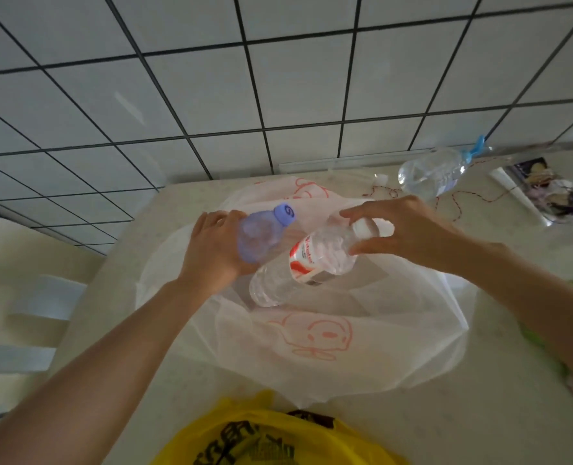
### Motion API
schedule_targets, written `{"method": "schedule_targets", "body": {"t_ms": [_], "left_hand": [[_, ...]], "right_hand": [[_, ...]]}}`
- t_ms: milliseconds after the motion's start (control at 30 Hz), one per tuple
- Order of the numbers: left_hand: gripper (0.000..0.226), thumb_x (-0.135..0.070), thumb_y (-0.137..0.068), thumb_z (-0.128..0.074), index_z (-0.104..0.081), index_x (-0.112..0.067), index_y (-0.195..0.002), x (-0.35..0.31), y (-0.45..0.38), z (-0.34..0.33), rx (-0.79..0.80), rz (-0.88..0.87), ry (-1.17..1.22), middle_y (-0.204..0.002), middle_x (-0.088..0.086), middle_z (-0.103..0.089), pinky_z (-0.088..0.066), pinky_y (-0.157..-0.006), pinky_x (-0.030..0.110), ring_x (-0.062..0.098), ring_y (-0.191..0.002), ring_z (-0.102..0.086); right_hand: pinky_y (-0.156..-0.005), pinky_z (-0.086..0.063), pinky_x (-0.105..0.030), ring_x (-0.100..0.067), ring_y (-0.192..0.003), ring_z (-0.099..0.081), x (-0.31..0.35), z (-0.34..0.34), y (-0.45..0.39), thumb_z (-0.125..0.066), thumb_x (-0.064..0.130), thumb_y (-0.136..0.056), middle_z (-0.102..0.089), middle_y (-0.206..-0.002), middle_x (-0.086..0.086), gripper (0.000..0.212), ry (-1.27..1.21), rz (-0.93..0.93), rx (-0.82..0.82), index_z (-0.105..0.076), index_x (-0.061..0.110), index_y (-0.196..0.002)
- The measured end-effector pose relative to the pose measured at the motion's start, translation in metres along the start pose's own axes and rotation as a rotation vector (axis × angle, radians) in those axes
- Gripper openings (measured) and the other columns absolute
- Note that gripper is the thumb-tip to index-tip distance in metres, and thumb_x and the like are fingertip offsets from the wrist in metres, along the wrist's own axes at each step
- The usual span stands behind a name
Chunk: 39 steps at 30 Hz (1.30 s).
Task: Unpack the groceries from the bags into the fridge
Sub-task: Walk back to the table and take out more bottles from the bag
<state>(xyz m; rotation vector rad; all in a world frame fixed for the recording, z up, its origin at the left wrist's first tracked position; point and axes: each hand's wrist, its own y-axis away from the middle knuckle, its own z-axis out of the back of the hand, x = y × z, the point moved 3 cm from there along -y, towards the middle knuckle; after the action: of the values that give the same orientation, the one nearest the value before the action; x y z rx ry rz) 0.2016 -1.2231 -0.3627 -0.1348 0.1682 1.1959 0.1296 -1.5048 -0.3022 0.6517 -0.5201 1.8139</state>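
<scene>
A white plastic bag (311, 344) with red cartoon prints lies open on the pale table (395, 427). Over its mouth my left hand (213, 253) grips a blue-tinted bottle (261, 236) with a blue cap, tilted up to the right. My right hand (402, 229) holds the neck and white cap end of a clear water bottle (308, 266) with a red and white label. That bottle slants down to the left, its base still inside the bag.
A yellow printed bag (278, 437) lies at the near table edge. A large clear water bottle (432, 172) with a blue handle lies at the back right, beside a picture card (546, 189) and red string. Something green (546, 340) shows at the right. Tiled floor lies beyond.
</scene>
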Motion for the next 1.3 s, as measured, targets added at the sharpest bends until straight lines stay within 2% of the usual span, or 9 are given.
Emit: {"method": "schedule_targets", "body": {"t_ms": [133,300,500,667,833,933,1000,1133,1300], "left_hand": [[0.063,-0.044,-0.050,-0.081,-0.058,-0.017,-0.102,-0.012,0.024,0.016,-0.096,0.073,0.238,-0.091,-0.007,-0.056,-0.041,-0.078,0.027,0.022,-0.093,-0.056],[0.080,-0.061,-0.045,-0.079,-0.048,-0.030,-0.112,-0.035,0.063,0.012,-0.078,0.127,0.432,-0.099,-0.014,-0.057,-0.038,-0.070,0.018,0.009,-0.091,-0.056],[0.073,-0.038,-0.049,-0.091,-0.044,-0.038,-0.104,-0.037,0.109,-0.011,-0.072,0.290,0.632,-0.083,-0.026,-0.057,-0.036,-0.062,-0.003,-0.002,-0.075,-0.058],[0.058,-0.036,-0.047,-0.084,-0.053,-0.030,-0.095,-0.035,0.129,0.003,-0.227,0.507,0.878,-0.082,-0.013,-0.067,-0.045,-0.061,0.009,-0.002,-0.076,-0.065],[0.065,-0.031,-0.056,-0.089,-0.048,-0.049,-0.103,-0.040,0.149,0.056,-0.356,0.429,0.955,-0.097,-0.020,-0.062,-0.049,-0.074,0.020,-0.014,-0.088,-0.061],[0.057,-0.018,-0.066,-0.087,-0.055,-0.010,-0.113,-0.047,0.167,0.094,-0.414,0.325,1.060,-0.098,0.007,-0.067,-0.057,-0.082,0.049,0.018,-0.091,-0.068],[0.054,-0.015,-0.068,-0.085,-0.055,-0.002,-0.110,-0.053,0.188,0.120,-0.456,0.254,1.068,-0.096,0.012,-0.067,-0.056,-0.084,0.052,0.026,-0.090,-0.067],[0.044,-0.025,-0.060,-0.085,-0.063,-0.038,-0.096,-0.063,0.252,0.161,-0.559,0.154,1.076,-0.090,-0.012,-0.070,-0.055,-0.074,0.025,0.009,-0.087,-0.069],[0.051,-0.038,-0.051,-0.086,-0.060,-0.038,-0.095,-0.063,0.346,0.180,-0.616,0.268,1.082,-0.090,-0.022,-0.070,-0.050,-0.070,0.012,-0.001,-0.085,-0.068]], "right_hand": [[-0.080,-0.056,-0.039,-0.007,-0.097,-0.064,0.034,-0.005,0.007,-0.056,0.074,-0.070,-0.066,-0.112,0.016,0.048,-0.139,-0.049,-0.067,-0.049,0.035,-0.098],[-0.080,-0.052,-0.040,-0.021,-0.096,-0.060,0.055,-0.030,0.015,-0.054,0.063,-0.079,-0.064,-0.111,-0.001,0.045,-0.211,-0.061,-0.074,-0.036,0.030,-0.104],[-0.084,-0.046,-0.033,-0.020,-0.105,-0.052,0.053,-0.071,0.022,-0.084,0.027,-0.068,-0.046,-0.118,0.003,0.080,-0.180,-0.094,-0.245,-0.027,0.032,-0.123],[-0.080,-0.052,-0.042,-0.023,-0.102,-0.054,0.052,-0.076,0.025,-0.090,0.021,-0.060,-0.051,-0.120,-0.001,0.091,-0.245,-0.204,-0.332,-0.027,0.034,-0.125],[-0.071,-0.033,-0.009,-0.009,-0.099,-0.049,0.081,-0.056,0.057,-0.092,0.030,-0.054,-0.051,-0.109,0.015,0.087,-0.288,-0.261,-0.455,-0.037,0.032,-0.122],[-0.073,-0.035,-0.011,-0.008,-0.100,-0.052,0.118,-0.030,0.084,-0.092,0.039,-0.051,-0.055,-0.109,0.016,0.085,-0.324,-0.295,-0.532,-0.042,0.031,-0.120],[-0.077,-0.046,-0.018,-0.008,-0.100,-0.058,0.146,-0.013,0.101,-0.092,0.038,-0.050,-0.060,-0.109,0.014,0.082,-0.386,-0.260,-0.543,-0.048,0.027,-0.118],[-0.078,-0.057,-0.027,-0.009,-0.102,-0.063,0.206,0.000,0.141,-0.091,0.033,-0.052,-0.064,-0.110,0.009,0.078,-0.595,-0.136,-0.485,-0.052,0.028,-0.119],[-0.071,-0.057,-0.029,-0.023,-0.094,-0.069,0.266,-0.025,0.191,-0.081,0.019,-0.070,-0.067,-0.105,0.000,0.062,-0.958,0.050,-0.405,-0.051,0.011,-0.123]]}}
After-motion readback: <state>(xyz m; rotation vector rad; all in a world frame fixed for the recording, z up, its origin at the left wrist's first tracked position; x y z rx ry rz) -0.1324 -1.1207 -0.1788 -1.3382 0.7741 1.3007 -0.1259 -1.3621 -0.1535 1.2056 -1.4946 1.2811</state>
